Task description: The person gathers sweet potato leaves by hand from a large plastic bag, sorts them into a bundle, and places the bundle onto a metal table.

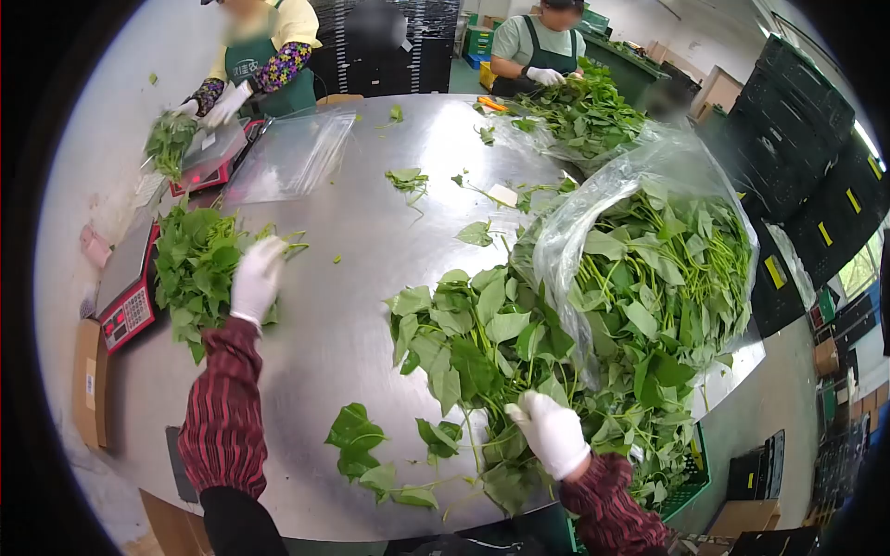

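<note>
My left hand [257,281], in a white glove, is at the right side of a bunch of leafy greens [197,269] beside a red scale [130,310]. Its fingers are curled together over some stems, partly blurred. My right hand [549,434], also gloved in white, is at the lower edge of a large pile of greens [491,324]. The thumb and fingers are pinched together among the stems; what they grip is too small to tell. A clear plastic bag [565,232] full of greens [667,259] lies open behind and to the right of this hand.
Two people in aprons, one [269,56] at a second scale [218,157] and one [547,46] by more greens [584,111], work at the metal table [343,287]. Flat plastic bags [292,157] lie at back left. Black crates [788,111] stand right; a green crate [691,486] sits below.
</note>
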The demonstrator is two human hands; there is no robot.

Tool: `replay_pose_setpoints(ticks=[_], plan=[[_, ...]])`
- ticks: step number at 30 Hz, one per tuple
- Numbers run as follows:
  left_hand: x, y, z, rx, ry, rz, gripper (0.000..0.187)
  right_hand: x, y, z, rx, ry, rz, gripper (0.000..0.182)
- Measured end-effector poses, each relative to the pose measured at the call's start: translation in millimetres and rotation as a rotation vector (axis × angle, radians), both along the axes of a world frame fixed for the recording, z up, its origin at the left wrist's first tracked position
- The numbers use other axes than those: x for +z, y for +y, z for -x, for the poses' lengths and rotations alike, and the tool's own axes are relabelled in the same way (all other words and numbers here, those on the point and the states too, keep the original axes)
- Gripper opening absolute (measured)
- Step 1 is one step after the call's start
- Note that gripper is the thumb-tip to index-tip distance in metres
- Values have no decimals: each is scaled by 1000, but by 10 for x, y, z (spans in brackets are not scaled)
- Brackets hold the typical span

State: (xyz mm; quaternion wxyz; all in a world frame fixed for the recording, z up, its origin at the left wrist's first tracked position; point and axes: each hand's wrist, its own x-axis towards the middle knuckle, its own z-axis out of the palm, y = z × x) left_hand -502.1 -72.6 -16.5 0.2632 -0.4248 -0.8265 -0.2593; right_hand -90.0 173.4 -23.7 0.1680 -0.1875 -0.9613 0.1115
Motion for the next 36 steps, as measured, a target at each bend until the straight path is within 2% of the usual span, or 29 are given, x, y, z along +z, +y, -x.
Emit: replay_pose_setpoints(ticks=[2,3,4,5,7,8,9,10,12,14,15,17,19,20,21,22,23,24,26,27,29,30,33,34,35,36], plan=[[205,347,-631,-339,95,133,29,-67,-35,36,-20,-132,-31,42],[403,565,-1070,-596,-7,113,30,-125,-63,38,-19,-180,-59,47],[309,713,-1373,-684,-86,162,40,-168,-103,25,-27,-220,-10,53],[377,835,-1702,-757,-169,329,43,-202,-129,3,-25,-212,-13,53],[247,1073,-2277,-747,-29,377,49,-280,-162,-84,-43,-198,-51,48],[137,1156,-2441,-716,-64,419,51,-351,-126,-163,-66,-228,-48,42],[-7,1222,-2566,-686,-102,458,54,-457,-36,-263,-33,-182,-123,25],[-172,1235,-2632,-642,-189,524,54,-501,79,-364,-90,-229,-191,17],[-356,1076,-2720,-640,-298,552,45,-543,350,-619,-172,-240,-273,5],[-444,813,-2744,-638,-357,647,38,-622,642,-862,-242,-242,-333,3],[-435,656,-2768,-614,-341,725,35,-608,730,-941,-268,-253,-256,8],[-310,339,-2814,-561,-386,780,35,-432,714,-979,-145,-158,-248,16],[-205,64,-2890,-509,-428,837,35,58,432,-812,-148,-145,-188,18],[-182,-66,-2935,-428,-319,753,36,212,300,-680,-162,-138,-129,21],[-141,-177,-2985,-347,-208,671,38,224,220,-562,-121,18,-160,18],[-57,-252,-3060,-284,-197,547,41,304,84,-464,-84,45,-118,21],[-31,-291,-3126,-273,-191,552,41,377,-68,-371,-47,71,-75,25],[-21,-314,-3202,-192,-198,396,42,312,-164,-223,-63,-24,-39,28],[-106,-355,-3397,-98,-256,115,38,98,-288,86,-99,-183,13,36],[-183,-347,-3513,-79,-292,4,33,-171,-247,200,-107,-130,23,41],[-274,-332,-3748,-94,-399,-160,29,-635,-86,363,-73,-199,127,38],[-300,-333,-3837,-109,-428,-202,29,-558,-119,358,-97,-166,148,36],[-259,-362,-3908,-115,-461,-269,27,118,-445,209,-162,58,256,29],[-233,-377,-3889,-103,-489,-293,27,297,-532,139,-171,169,406,29],[-189,-361,-3835,-94,-509,-320,26,414,-582,86,-133,272,848,18],[-126,-309,-3794,-91,-496,-366,26,349,-547,69,-114,233,872,16]])
